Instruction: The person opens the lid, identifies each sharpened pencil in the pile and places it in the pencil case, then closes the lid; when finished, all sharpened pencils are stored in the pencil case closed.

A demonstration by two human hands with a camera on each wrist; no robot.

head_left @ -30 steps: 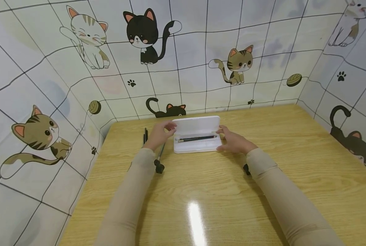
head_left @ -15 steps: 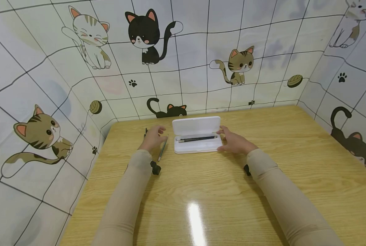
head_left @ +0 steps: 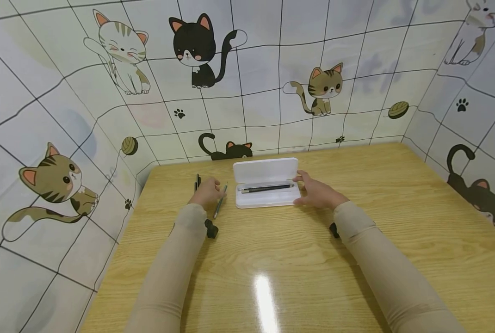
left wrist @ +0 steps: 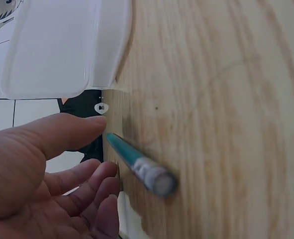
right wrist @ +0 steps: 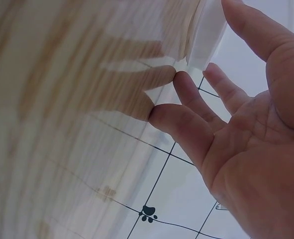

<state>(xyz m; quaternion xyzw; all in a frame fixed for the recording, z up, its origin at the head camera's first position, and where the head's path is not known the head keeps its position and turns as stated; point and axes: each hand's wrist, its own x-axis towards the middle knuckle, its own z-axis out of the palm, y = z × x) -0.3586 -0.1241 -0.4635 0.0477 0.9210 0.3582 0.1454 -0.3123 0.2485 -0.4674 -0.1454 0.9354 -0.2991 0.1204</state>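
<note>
Head view: left hand (head_left: 207,192), fingers loose and only lightly bent, gripping nothing, resting on the bench (head_left: 297,259) beside a teal pencil (head_left: 220,201); the left wrist view shows the thumb tip close to that pencil's (left wrist: 137,164) shaft, contact not certain, and the pencil's metal-collared end pointing toward the camera. Right hand (head_left: 318,192), grip slack and spread, fingers nearly straight, laid against the right end of a white pencil case (head_left: 266,196); the right wrist view shows the fingertips (right wrist: 186,82) at the case's corner (right wrist: 206,35), holding nothing. Case lies with lid raised toward the wall, near the bench's far edge, between the two hands. Contents: one dark pencil (head_left: 267,187) lying lengthwise along the hinge side of the tray. Just left of the left hand, two dark pens (head_left: 197,181) lie side by side on the bench, pointing toward the wall. Both forearms in beige sleeves (head_left: 172,273), each with a small black camera mount at the wrist. Bench of light wood grain with a bright glare streak near the front. Surrounding walls (head_left: 272,69) papered in white tile pattern with cartoon cats, yarn balls and paw prints. No readable writing, brand or label on any item.
</note>
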